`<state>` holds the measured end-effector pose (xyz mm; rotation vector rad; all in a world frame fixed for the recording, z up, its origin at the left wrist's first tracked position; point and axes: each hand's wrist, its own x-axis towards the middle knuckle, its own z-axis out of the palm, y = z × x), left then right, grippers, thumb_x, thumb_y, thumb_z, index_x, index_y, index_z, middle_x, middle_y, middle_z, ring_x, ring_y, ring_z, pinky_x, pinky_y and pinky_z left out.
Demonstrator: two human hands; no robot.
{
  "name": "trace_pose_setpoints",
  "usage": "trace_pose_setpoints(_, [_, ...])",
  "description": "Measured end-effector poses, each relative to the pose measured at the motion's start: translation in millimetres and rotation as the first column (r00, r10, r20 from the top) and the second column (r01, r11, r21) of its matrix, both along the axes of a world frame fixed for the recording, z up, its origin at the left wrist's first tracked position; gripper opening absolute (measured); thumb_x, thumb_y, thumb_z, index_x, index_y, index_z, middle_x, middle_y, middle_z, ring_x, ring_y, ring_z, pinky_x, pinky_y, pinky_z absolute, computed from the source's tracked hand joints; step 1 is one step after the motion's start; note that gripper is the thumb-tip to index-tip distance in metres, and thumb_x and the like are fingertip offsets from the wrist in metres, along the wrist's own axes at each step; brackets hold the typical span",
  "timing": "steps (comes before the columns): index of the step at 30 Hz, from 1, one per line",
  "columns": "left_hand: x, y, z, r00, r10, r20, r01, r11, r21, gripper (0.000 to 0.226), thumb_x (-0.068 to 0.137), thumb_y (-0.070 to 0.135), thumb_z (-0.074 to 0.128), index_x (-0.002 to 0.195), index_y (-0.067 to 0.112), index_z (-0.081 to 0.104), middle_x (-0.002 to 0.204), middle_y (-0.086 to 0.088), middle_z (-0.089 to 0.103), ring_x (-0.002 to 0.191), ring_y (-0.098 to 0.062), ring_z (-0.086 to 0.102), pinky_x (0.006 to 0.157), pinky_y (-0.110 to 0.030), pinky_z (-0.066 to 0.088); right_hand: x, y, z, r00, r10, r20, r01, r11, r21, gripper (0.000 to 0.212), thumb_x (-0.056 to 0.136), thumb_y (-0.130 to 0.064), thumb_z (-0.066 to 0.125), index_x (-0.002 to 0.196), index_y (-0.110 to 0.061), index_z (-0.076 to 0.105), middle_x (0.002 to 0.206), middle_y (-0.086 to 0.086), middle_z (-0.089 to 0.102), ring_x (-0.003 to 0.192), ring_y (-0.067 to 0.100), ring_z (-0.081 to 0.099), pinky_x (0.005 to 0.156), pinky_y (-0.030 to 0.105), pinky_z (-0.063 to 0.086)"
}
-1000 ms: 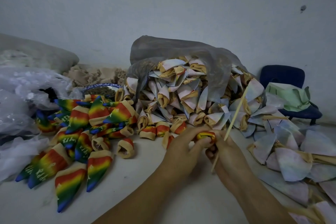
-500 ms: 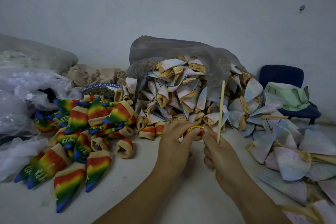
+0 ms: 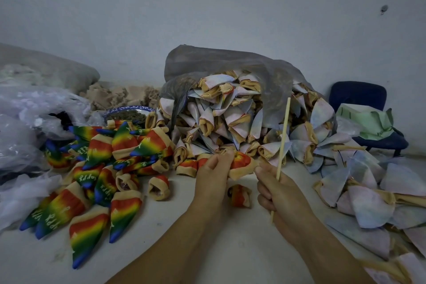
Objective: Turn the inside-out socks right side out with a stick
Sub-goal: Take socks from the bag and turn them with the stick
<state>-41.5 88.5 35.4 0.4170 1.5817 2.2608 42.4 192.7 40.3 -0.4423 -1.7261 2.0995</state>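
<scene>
In front of the grey bag of pale inside-out socks, just above the counter, a bunched rainbow sock is pinched by the curled fingers of the left hand. It lies just left of the right hand, cuff toward that thumb. The stick is gripped there, near upright, its upper end pointed away from the sock; a downward swing seems needed.
</scene>
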Motion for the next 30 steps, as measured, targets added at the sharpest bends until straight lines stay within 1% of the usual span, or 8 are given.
trace_pose_setpoints(7, [-1, -1, 3, 0.998, -0.061, -0.014, 0.062, 0.991, 0.12, 0.003, 0.085, 0.025, 0.067, 0.083, 0.023, 0.068, 0.106, 0.005, 0.074, 0.1, -0.02, 0.069, 0.084, -0.038, 0.055, -1, 1, -5, 0.998, 0.054, 0.015, -0.052, 0.996, -0.066, 0.016, 0.098, -0.02, 0.048, 0.087, -0.011, 0.057, 0.053, -0.005, 0.033, 0.044, 0.005, 0.023, 0.038, 0.017, 0.02])
trace_pose_setpoints(10, [4, -4, 5, 0.971, -0.054, -0.232, 0.06, 0.998, 0.016, 0.015, 0.083, 0.04, 0.069, 0.098, 0.038, 0.066, 0.104, 0.022, 0.067, 0.095, 0.0, 0.065, 0.078, -0.022, 0.054, -1, 2, -6, 0.995, 0.094, -0.015, -0.095, 0.986, -0.133, 0.023, 0.097, -0.022, 0.049, 0.076, -0.014, 0.054, 0.057, -0.005, 0.032, 0.045, 0.005, 0.024, 0.039, 0.018, 0.021])
trace_pose_setpoints(15, [13, -4, 3, 0.676, -0.17, -0.717, -0.015, 0.969, -0.245, 0.036, 0.083, 0.036, 0.073, 0.113, 0.046, 0.057, 0.117, 0.035, 0.05, 0.117, 0.009, 0.049, 0.091, -0.006, 0.04, -7, 4, -9, 0.994, 0.113, 0.005, -0.111, 0.982, -0.15, 0.025, 0.089, -0.019, 0.053, 0.09, 0.006, 0.055, 0.08, 0.005, 0.039, 0.066, 0.023, 0.03, 0.052, 0.027, 0.025])
trace_pose_setpoints(18, [9, -3, 0, 0.6, -0.126, -0.79, -0.13, 0.959, -0.252, 0.028, 0.083, 0.041, 0.073, 0.1, 0.05, 0.053, 0.111, 0.029, 0.051, 0.109, 0.003, 0.051, 0.089, -0.013, 0.042, -3, 5, -10, 0.983, 0.181, 0.01, -0.174, 0.957, -0.234, 0.019, 0.084, -0.022, 0.058, 0.08, -0.004, 0.055, 0.062, 0.005, 0.034, 0.051, 0.014, 0.027, 0.043, 0.022, 0.023])
trace_pose_setpoints(21, [5, -3, -1, 0.727, -0.064, -0.683, -0.133, 0.964, -0.231, 0.025, 0.075, 0.06, 0.066, 0.085, 0.039, 0.057, 0.089, 0.02, 0.057, 0.082, -0.001, 0.058, 0.068, -0.014, 0.047, 1, -1, -10, 0.972, 0.233, 0.026, -0.222, 0.949, -0.225, 0.025, 0.098, -0.027, 0.048, 0.084, -0.012, 0.063, 0.058, -0.003, 0.04, 0.047, 0.005, 0.028, 0.04, 0.019, 0.022])
trace_pose_setpoints(24, [3, -1, 3, 0.928, -0.029, -0.372, -0.026, 0.99, -0.14, 0.039, 0.067, 0.077, 0.058, 0.071, 0.039, 0.06, 0.064, 0.018, 0.056, 0.062, -0.003, 0.054, 0.06, -0.023, 0.046, 0, -10, -8, 0.987, 0.054, 0.154, -0.086, 0.974, 0.207, 0.012, 0.095, -0.028, 0.052, 0.088, -0.024, 0.062, 0.056, -0.009, 0.048, 0.044, 0.004, 0.041, 0.041, 0.018, 0.032])
trace_pose_setpoints(28, [-4, 2, 1, 0.994, -0.081, 0.075, 0.083, 0.996, -0.023, 0.074, 0.054, 0.094, 0.048, 0.068, 0.026, 0.076, 0.085, -0.001, 0.072, 0.085, -0.014, 0.066, 0.077, -0.034, 0.05, -1, -14, -6, 0.999, -0.047, -0.025, 0.053, 0.851, 0.522, 0.021, 0.089, -0.029, 0.059, 0.101, -0.046, 0.056, 0.069, -0.002, 0.039, 0.051, -0.002, 0.042, 0.047, 0.009, 0.036])
trace_pose_setpoints(30, [-4, 1, -1, 0.994, -0.109, 0.032, 0.11, 0.993, -0.042, 0.083, 0.055, 0.092, 0.044, 0.072, 0.018, 0.076, 0.082, -0.01, 0.07, 0.081, -0.02, 0.063, 0.073, -0.03, 0.047, 0, -14, -4, 0.994, -0.045, -0.097, 0.093, 0.814, 0.574, 0.025, 0.091, -0.026, 0.056, 0.104, -0.048, 0.058, 0.067, -0.005, 0.041, 0.053, 0.0, 0.043, 0.048, 0.008, 0.037])
